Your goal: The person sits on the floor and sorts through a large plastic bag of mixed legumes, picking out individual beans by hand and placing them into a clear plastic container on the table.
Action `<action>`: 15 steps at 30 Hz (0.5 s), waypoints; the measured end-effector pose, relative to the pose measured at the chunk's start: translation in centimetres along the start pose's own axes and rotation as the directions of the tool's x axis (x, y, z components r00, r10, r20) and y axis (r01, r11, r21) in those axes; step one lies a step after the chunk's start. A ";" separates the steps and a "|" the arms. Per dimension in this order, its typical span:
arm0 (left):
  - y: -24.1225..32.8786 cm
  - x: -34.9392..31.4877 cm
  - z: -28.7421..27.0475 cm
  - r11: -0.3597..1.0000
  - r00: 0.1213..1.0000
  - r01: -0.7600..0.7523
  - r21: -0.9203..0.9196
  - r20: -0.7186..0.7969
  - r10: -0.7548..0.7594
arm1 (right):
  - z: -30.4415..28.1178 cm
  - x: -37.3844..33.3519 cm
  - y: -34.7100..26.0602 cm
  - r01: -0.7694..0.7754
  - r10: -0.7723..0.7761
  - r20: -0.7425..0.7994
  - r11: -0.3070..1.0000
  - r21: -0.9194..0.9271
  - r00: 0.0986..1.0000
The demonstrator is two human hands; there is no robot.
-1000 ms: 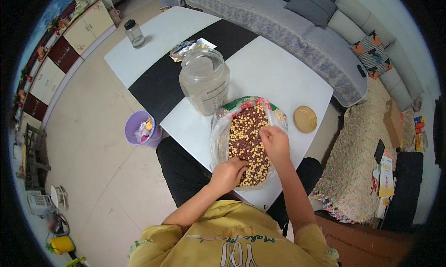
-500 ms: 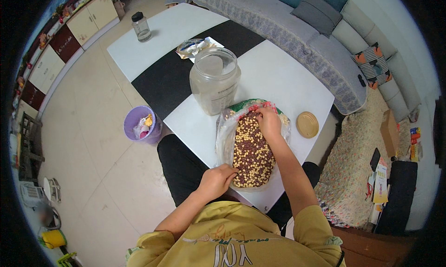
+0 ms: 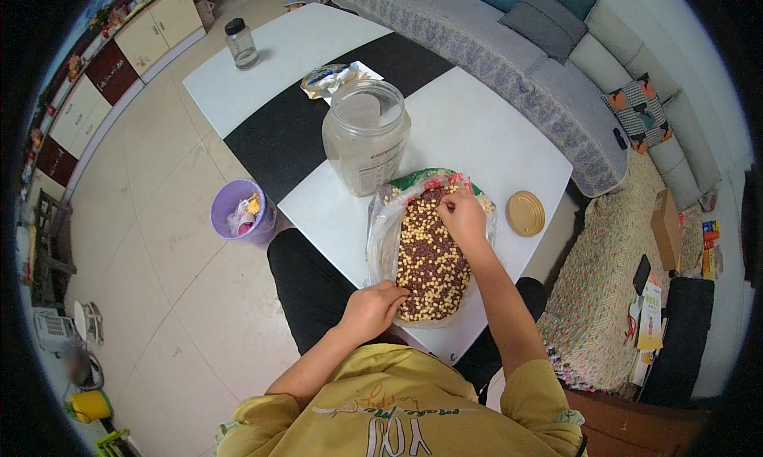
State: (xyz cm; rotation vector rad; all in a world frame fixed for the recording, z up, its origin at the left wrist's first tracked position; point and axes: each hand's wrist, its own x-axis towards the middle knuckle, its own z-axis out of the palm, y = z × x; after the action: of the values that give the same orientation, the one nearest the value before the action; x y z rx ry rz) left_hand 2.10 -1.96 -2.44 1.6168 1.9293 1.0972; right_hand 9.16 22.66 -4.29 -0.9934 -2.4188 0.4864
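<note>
A clear plastic bag point(image 3: 383, 246) lies wide open at the near corner of the table, with green and red print along its far side. Dark reddish grains mixed with pale yellow ones point(image 3: 433, 254) fill it. At the bag's near-left edge, my left hand point(image 3: 373, 307) pinches the plastic between thumb and fingers. My right hand point(image 3: 465, 217) is over the far-right part of the grains, its fingertips drawn together; anything between them is too small to make out. Just beyond the bag stands a large clear jar point(image 3: 367, 151), lidless. A round gold lid point(image 3: 525, 213) rests to the right.
The white table point(image 3: 497, 123) has a black band across it. A foil packet point(image 3: 338, 79) and a black-capped bottle point(image 3: 242, 45) stand farther back. On the floor at left is a purple bin point(image 3: 226, 214) with waste inside. A grey sofa point(image 3: 477, 67) runs along the far right.
My right hand has shifted slightly nearer, from the bag's far rim to over the grains, and its fingers have curled in. My left hand stays at the near-left edge.
</note>
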 end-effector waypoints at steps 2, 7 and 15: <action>-0.1 0.0 0.0 1.000 1.000 -0.001 0.000 -0.002 0.001 | -0.9 -0.9 -0.7 -0.058 0.054 0.049 0.995 0.076 0.997; 0.2 0.9 0.2 1.000 1.000 -0.008 0.010 -0.028 0.008 | -3.0 -5.4 -1.4 -0.195 0.133 0.186 0.910 0.366 0.973; 2.4 4.4 1.4 0.989 0.980 -0.050 -0.141 -0.197 0.022 | -6.6 -10.6 -4.4 -0.616 0.306 0.535 0.385 0.687 0.787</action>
State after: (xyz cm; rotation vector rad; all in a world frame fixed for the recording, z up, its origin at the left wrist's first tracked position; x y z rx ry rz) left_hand 3.56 2.74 -0.65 1.5200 1.8939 1.4237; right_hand 16.91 12.98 0.14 -1.1418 -1.6219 1.9641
